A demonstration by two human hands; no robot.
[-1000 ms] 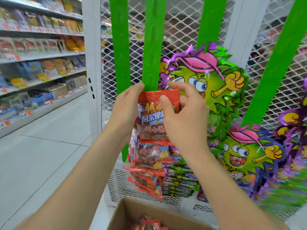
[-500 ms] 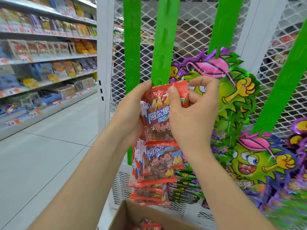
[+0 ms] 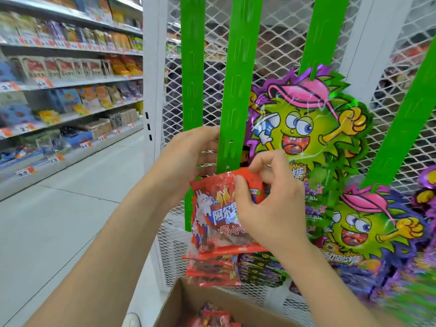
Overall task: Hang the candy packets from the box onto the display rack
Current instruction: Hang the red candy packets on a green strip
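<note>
I'm mid-hang: my right hand (image 3: 271, 208) pinches the top edge of the red candy packet (image 3: 212, 208) at the lower end of the green strip (image 3: 233, 90). My left hand (image 3: 188, 156) backs the strip, its fingers hidden, so I cannot tell its grip. Next, I'd judge, the packet top must seat onto the strip before release.

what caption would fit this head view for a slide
Right hand pinches a red candy packet at a green hanging strip while the left hand rests at its edge.

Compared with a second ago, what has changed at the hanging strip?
The left hand left the red foil candy packet and moved up, now reaching behind the green plastic hanging strip. The right hand still pinches the packet's top edge. The brown cardboard box stays below.
</note>
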